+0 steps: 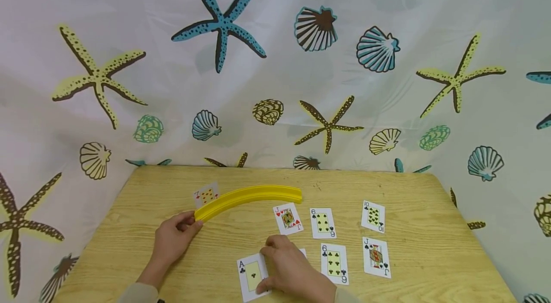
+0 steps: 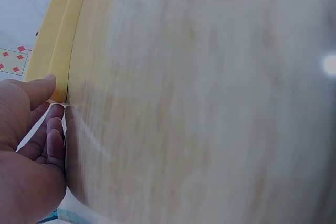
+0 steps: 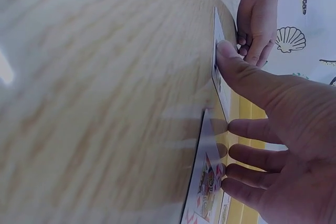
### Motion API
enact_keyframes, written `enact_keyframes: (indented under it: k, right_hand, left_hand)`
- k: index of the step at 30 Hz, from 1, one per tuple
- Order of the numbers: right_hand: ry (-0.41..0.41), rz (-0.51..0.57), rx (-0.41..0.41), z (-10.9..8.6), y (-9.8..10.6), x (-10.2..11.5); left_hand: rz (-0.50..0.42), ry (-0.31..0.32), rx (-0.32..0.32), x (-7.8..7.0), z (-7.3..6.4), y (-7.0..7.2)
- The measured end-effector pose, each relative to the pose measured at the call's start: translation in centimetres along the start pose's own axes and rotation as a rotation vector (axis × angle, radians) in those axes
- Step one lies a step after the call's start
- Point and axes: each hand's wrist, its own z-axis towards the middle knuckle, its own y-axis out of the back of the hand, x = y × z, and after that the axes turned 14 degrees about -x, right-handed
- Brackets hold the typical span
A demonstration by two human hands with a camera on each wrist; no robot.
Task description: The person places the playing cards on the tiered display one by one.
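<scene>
My left hand (image 1: 175,237) pinches the near left end of a yellow curved track piece (image 1: 254,193), thumb on top in the left wrist view. The track arcs across the wooden table, its left part overlapping a seven of diamonds (image 1: 208,194). My right hand (image 1: 290,265) is over the right side of an ace of clubs (image 1: 251,276). In the right wrist view its thumb presses the ace while the other fingers extend, spread, with tips close to the table. Beneath those fingers lies a face card (image 3: 206,187), mostly hidden by the hand in the head view.
A jack of hearts (image 1: 288,218) and six of spades (image 1: 323,223) lie below the track's right end. Right of my right hand are a six of clubs (image 1: 334,264), ten of clubs (image 1: 373,217) and jack of spades (image 1: 376,257). A patterned curtain (image 1: 275,78) surrounds the table.
</scene>
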Motion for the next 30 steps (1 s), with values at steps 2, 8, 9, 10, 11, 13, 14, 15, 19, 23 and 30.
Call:
enact_keyframes:
  k: [2, 8, 9, 10, 11, 13, 14, 15, 19, 23, 30]
  right_hand:
    - [0.003, 0.001, 0.000, 0.1, 0.1, 0.0]
    - [0.020, -0.016, 0.014, 0.6, 0.1, -0.1]
    - [0.024, -0.026, 0.016, 0.7, 0.0, -0.1]
    - [0.026, -0.033, 0.019, 0.8, 0.0, -0.1]
    - [0.029, -0.041, 0.021, 0.9, 0.0, -0.2]
    - [0.025, -0.051, 0.027, 1.1, -0.1, -0.2]
    - [0.023, -0.055, 0.029, 1.1, -0.1, -0.1]
    - [0.020, -0.057, 0.030, 1.1, -0.1, -0.1]
    - [0.008, -0.060, 0.015, 1.2, -0.2, 0.0]
    - [-0.030, -0.029, -0.004, 1.3, -0.4, 0.2]
    - [-0.146, 0.189, -0.004, 1.6, -0.5, 0.0]
  left_hand:
    - [0.002, 0.003, 0.002, -0.1, 0.0, 0.0]
    - [-0.001, 0.014, 0.010, -0.1, 0.0, 0.1]
    - [0.000, 0.014, 0.010, -0.1, 0.0, 0.1]
    - [0.001, 0.014, 0.011, -0.1, 0.0, 0.1]
    - [0.002, 0.014, 0.011, -0.1, 0.0, 0.1]
    - [0.004, 0.014, 0.012, -0.1, 0.0, 0.1]
    - [0.004, 0.014, 0.012, -0.1, 0.0, 0.1]
    - [0.005, 0.015, 0.013, -0.1, -0.1, 0.2]
    - [0.004, 0.015, 0.012, -0.2, -0.1, 0.1]
    - [0.006, 0.010, 0.014, -0.2, 0.0, 0.1]
    - [-0.010, 0.019, 0.025, -0.3, -0.1, 0.2]
